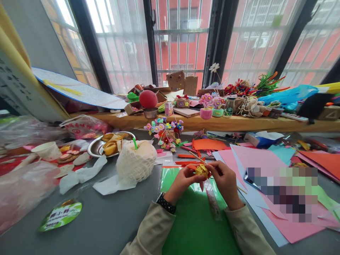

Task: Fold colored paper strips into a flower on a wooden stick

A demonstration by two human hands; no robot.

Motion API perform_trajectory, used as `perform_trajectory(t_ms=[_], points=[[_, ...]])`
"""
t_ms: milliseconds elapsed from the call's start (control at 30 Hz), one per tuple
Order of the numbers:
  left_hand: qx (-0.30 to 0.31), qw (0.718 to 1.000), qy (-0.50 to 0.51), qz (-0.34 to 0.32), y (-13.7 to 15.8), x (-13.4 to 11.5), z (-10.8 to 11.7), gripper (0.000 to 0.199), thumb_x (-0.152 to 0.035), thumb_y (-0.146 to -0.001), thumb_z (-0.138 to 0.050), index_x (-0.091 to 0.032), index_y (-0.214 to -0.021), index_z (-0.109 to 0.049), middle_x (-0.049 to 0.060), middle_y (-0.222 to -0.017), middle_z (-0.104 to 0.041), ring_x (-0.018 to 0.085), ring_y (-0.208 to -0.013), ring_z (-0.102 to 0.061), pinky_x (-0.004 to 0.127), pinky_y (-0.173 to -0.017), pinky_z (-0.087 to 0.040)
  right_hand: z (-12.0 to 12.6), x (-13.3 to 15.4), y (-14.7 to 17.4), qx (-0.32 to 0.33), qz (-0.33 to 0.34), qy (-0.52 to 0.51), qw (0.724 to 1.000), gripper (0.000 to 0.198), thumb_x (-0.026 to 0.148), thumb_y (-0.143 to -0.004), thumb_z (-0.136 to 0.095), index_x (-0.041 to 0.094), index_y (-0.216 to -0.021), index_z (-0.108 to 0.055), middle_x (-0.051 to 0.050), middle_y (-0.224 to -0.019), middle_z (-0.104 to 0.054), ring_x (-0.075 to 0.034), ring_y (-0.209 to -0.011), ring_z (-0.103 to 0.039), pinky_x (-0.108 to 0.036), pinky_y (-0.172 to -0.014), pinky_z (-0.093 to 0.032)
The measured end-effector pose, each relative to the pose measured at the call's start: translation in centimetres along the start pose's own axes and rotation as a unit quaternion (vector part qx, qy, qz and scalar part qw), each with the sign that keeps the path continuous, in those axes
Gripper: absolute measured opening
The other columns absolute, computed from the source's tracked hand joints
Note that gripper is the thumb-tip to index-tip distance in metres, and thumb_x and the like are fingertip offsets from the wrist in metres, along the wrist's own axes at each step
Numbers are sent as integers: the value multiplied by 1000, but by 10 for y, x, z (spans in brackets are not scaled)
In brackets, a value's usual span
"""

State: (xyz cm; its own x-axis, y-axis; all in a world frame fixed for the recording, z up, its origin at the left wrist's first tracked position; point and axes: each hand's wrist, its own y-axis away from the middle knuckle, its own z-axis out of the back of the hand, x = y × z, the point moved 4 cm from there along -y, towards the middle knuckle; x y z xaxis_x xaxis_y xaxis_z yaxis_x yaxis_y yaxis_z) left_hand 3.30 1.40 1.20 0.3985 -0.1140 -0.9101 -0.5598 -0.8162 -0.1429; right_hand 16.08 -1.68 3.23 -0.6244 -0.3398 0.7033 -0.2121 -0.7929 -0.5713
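My left hand (183, 180) is closed round a golden-yellow folded paper ball (202, 171), held above a green board (183, 226). Beside it, my right hand (225, 179) has its fingers pinched together, close against the ball's right side. A thin wooden stick (195, 156) runs into those fingers from the upper left, and a similar stick end (242, 190) shows past the right wrist. Small reddish pieces show at the ball's edge and below it. Underneath lies a clear ruler (213, 202) with pink print. The inner fingertips are partly hidden.
To the left stand a coconut in a white foam net (138, 161) and a metal bowl (92, 148) with peels. Pink paper sheets (287, 230) and a phone (252, 180) lie right. Behind are orange paper (209, 144), a flower bunch (166, 132) and a crowded wooden sill (124, 122).
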Motion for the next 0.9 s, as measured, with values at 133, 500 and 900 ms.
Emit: perform_trajectory(t_ms=[133, 500, 900], points=[[2, 1000, -11, 8, 2, -1, -1, 26, -20, -57, -68, -12, -77, -53, 3, -77, -60, 12, -58, -57, 26, -55, -46, 0, 2, 0, 2, 16, 19, 1000, 23, 36, -78, -44, 17, -73, -57, -2, -65, -59, -13, -56, -52, -23, -54, -41], [13, 1000, -7, 0, 2, -2, -3, 31, -21, -57, -68, -13, -84, -54, 3, -79, -60, 13, -56, -57, 26, -52, -46, -2, 2, 0, 6, 46, 64, 997, 23, 35, -80, -40, 18, -73, -54, -1, -65, -59, -13, -57, -54, -23, -54, -40], [-6, 998, -33, 45, 4, 1, 2, 41, -24, -57, -69, -14, -92, -51, 6, -80, -62, 19, -69, -60, 28, -56, -48, -3, 3, 0, 23, 42, 52, 998, 24, 34, -81, -38, 19, -72, -53, -2, -65, -60, -14, -58, -54, -24, -54, -41]])
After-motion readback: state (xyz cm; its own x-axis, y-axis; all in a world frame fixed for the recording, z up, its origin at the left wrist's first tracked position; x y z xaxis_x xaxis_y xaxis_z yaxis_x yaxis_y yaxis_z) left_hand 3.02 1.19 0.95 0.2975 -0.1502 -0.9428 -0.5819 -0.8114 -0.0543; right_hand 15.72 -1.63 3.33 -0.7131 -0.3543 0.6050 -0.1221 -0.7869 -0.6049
